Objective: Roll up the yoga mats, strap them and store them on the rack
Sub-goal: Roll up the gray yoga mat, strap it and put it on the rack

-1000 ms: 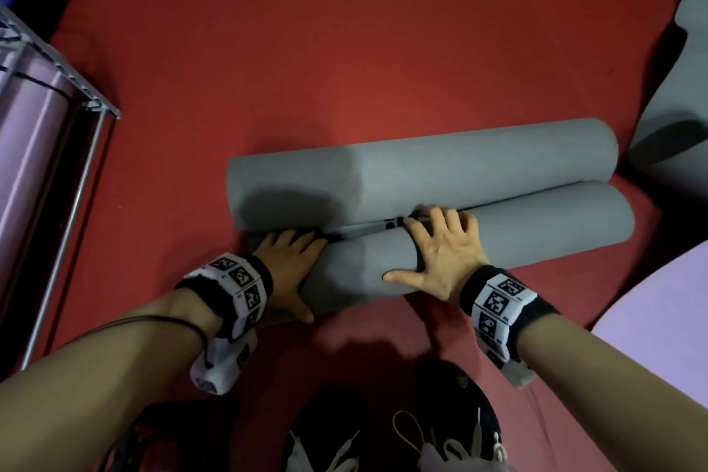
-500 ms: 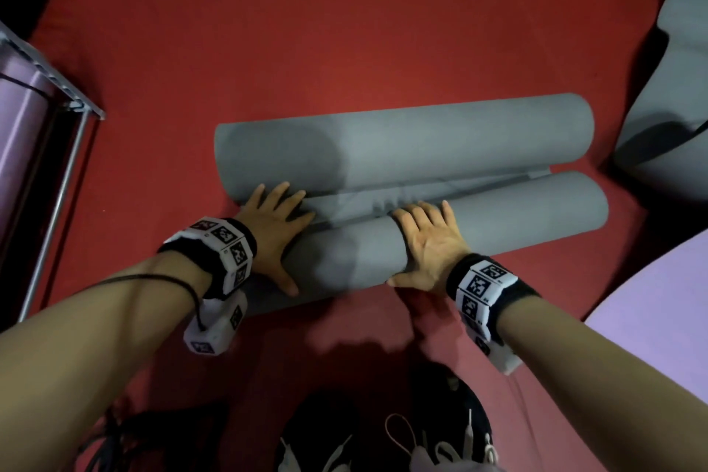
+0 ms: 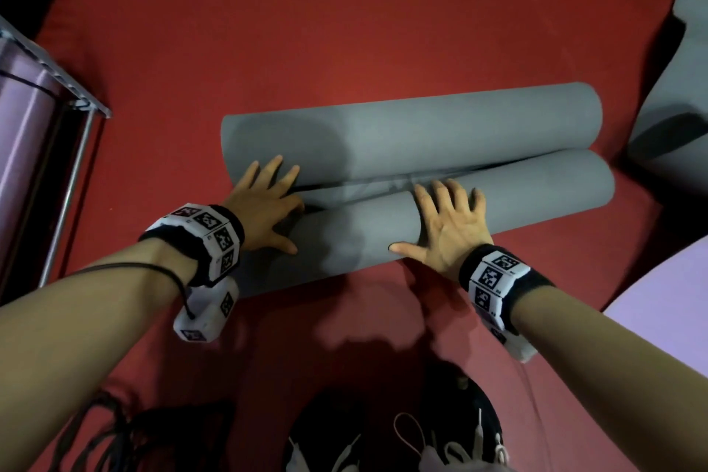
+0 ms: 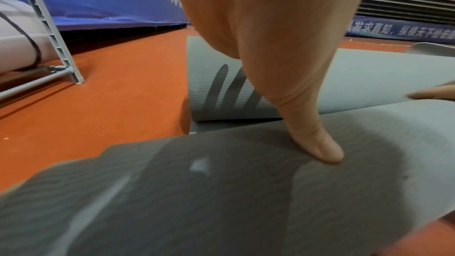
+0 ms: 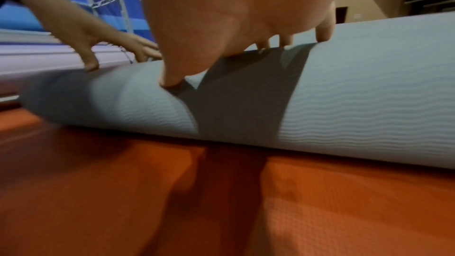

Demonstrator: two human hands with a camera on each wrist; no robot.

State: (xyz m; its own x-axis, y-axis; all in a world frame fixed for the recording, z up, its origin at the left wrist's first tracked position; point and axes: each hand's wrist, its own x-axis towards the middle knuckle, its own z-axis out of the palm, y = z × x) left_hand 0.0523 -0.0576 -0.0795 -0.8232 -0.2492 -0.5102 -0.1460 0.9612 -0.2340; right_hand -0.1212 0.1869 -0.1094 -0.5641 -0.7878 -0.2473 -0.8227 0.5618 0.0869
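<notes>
The grey yoga mat (image 3: 440, 165) lies on the red floor (image 3: 306, 31), rolled from both ends into two parallel rolls meeting at a narrow seam. The left hand (image 3: 264, 203) and right hand (image 3: 448, 226) rest flat on the near roll, each grip released, fingers spread and reaching toward the seam. The rack (image 3: 72, 96) stands to the left, well apart, holding a strapped lilac mat (image 3: 19, 126).

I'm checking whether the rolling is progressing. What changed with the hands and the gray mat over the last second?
The left hand slid forward, its fingers now reaching onto the far roll. The strip of flat mat between the two rolls opened up, then narrowed again. The right hand stayed flat on the near roll. Nothing was gripped or released; the rack is unchanged.
</notes>
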